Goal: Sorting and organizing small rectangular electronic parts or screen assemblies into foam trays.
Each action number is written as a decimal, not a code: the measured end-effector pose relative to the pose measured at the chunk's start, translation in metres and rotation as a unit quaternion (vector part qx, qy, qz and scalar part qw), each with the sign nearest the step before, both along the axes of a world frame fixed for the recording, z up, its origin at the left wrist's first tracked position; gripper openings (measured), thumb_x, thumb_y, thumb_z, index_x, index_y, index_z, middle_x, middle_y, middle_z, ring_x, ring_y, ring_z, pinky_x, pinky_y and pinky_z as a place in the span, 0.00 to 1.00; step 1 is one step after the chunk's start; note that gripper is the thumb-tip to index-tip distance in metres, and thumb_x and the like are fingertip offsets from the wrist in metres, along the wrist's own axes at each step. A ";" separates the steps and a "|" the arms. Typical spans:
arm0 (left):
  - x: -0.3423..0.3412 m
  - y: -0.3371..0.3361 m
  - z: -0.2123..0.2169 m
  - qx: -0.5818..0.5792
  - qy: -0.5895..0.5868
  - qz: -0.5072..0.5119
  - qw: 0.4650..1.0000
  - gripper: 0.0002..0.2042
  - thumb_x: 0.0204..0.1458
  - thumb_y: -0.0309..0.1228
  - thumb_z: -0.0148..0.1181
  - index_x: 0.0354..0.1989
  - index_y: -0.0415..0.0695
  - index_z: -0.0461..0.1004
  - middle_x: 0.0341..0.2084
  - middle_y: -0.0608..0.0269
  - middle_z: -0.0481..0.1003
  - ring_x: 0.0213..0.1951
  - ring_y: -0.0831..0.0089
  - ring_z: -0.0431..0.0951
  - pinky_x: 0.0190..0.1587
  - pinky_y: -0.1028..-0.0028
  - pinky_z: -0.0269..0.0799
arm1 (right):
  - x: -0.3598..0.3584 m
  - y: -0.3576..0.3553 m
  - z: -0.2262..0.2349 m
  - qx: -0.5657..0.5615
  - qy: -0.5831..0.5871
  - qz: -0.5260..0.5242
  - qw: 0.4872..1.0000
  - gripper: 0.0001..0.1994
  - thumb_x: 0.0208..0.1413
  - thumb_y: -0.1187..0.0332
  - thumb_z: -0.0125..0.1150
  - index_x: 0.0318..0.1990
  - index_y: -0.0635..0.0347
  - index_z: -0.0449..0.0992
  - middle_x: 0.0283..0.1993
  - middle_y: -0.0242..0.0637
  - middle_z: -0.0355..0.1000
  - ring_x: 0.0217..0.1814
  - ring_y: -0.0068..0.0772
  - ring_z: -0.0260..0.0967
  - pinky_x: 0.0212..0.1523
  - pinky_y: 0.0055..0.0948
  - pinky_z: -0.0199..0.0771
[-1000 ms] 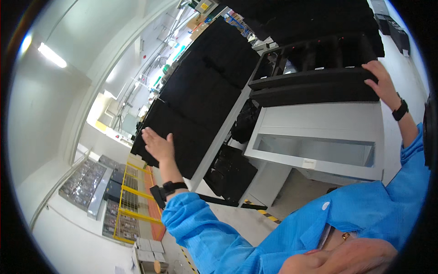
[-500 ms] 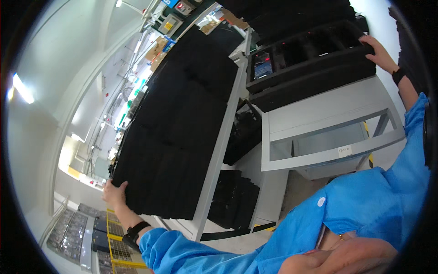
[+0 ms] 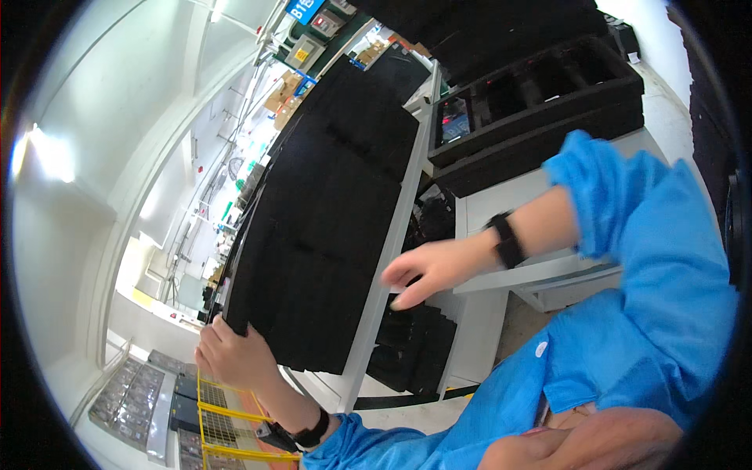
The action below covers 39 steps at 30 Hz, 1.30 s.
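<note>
A tall stack of black foam sheets [image 3: 329, 211] stands on a light grey table, taking up the middle of the view. My left hand [image 3: 239, 356] is closed around the stack's near left corner, thumb on the top side and fingers over the outer edge. How many layers it grips is hidden. My right hand [image 3: 439, 270] hovers beside the stack's right side, over the table's edge; its thumb and fingers are apart with nothing between them. At the upper right lies a black foam tray [image 3: 540, 98] with dark glossy pieces in its compartments, on another black tray.
A grey-white table frame [image 3: 493, 207] carries the trays on the right. More black pieces [image 3: 415, 345] are piled on a lower shelf. At lower left stand yellow wire racks [image 3: 227, 415] and a clear-topped tray [image 3: 129, 399]. A blue sign [image 3: 304, 9] hangs at the top.
My right hand has left the tray's far right end and swung leftward to the black stack. My left hand stays at the stack's corner, its fingers now curled more over the edge.
</note>
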State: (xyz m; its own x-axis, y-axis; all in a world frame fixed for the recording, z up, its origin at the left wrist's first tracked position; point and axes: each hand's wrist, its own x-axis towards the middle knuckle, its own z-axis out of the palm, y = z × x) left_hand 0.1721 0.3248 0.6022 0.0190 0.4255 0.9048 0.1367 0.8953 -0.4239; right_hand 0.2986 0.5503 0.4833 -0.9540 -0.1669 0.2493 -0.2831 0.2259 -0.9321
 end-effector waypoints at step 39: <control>0.041 0.068 -0.223 0.334 -0.581 -0.731 0.133 0.17 0.41 0.34 0.40 0.40 0.43 0.64 0.47 0.48 0.62 0.49 0.57 0.62 0.49 0.54 0.59 | 0.298 0.079 -0.084 -0.518 -0.156 -0.439 0.717 0.13 0.39 0.69 0.52 0.32 0.69 0.69 0.29 0.45 0.70 0.25 0.33 0.69 0.29 0.28 0.72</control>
